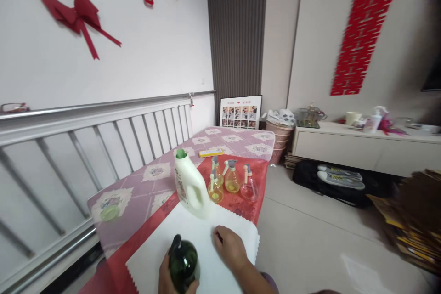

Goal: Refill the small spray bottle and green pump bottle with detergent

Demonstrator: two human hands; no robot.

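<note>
Lower frame edge is cutting off 1 green bottle (184,264), left hand (165,276) is gripping its sides over white mat (155,244), right hand (230,247) is curling, its hold impossible to tell

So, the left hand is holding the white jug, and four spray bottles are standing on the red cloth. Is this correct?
Not quite: the head view shows the left hand holding the dark green bottle, not the white jug. The four spray bottles are indeed standing on the red cloth.
</note>
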